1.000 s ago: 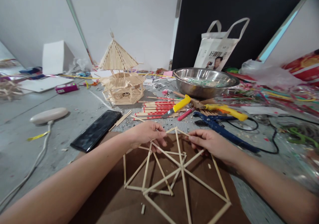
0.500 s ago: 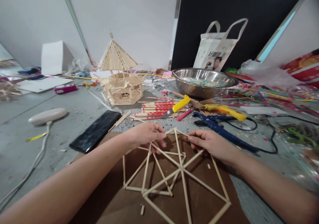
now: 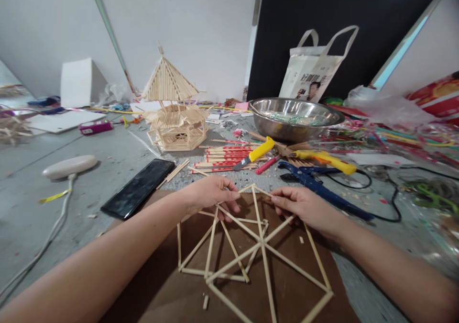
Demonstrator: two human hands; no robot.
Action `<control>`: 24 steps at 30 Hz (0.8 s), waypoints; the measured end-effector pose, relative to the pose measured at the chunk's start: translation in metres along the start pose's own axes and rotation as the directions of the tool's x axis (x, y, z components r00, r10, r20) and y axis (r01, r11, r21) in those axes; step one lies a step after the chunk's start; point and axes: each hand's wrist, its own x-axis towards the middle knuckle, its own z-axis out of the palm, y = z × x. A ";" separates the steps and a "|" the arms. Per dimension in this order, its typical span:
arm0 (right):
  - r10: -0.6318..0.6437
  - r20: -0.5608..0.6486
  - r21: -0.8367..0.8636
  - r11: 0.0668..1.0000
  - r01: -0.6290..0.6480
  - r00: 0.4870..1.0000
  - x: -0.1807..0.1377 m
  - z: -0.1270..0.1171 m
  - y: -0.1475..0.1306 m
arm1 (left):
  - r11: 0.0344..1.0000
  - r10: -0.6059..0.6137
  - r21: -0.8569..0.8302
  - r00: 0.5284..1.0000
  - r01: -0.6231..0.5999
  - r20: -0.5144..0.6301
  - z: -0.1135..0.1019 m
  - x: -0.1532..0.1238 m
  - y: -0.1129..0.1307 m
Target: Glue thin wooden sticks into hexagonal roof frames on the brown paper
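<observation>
A hexagonal frame of pale wooden sticks (image 3: 264,265), with spokes meeting at its centre, is held slightly tilted over a brown board. At its far left edge, my left hand (image 3: 215,194) pinches a stick between thumb and fingers. My right hand (image 3: 296,203) pinches the far right edge the same way. Under it and to the left lies a second stick frame (image 3: 196,252), partly overlapped by the first. The brown board (image 3: 168,292) lies beneath both. Small stick offcuts (image 3: 205,302) rest on it.
Beyond my hands stand a stick-built pavilion (image 3: 175,117) and a steel bowl (image 3: 294,127). Red-tipped sticks (image 3: 225,158), a yellow-handled knife (image 3: 261,149), a yellow glue gun (image 3: 333,161) and blue cutters (image 3: 322,189) lie nearer. A black phone (image 3: 138,189) and a white corded device (image 3: 70,166) are left.
The whole view has shifted very slightly. Both hands keep the same pinch on the hexagonal frame, which stays in place.
</observation>
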 end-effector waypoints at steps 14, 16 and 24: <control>-0.003 -0.005 0.019 1.000 0.003 1.000 0.000 0.000 0.002 | 0.999 -0.019 0.048 1.000 0.020 -0.024 -0.004 -0.003 0.004; -0.006 -0.003 0.023 1.000 0.006 1.000 0.000 0.000 0.001 | 0.998 -0.008 0.059 1.000 0.008 -0.007 -0.004 -0.004 0.004; 0.004 -0.005 0.027 1.000 -0.004 1.000 0.000 0.000 -0.001 | 0.994 -0.018 0.112 0.999 0.014 0.035 -0.008 -0.004 0.002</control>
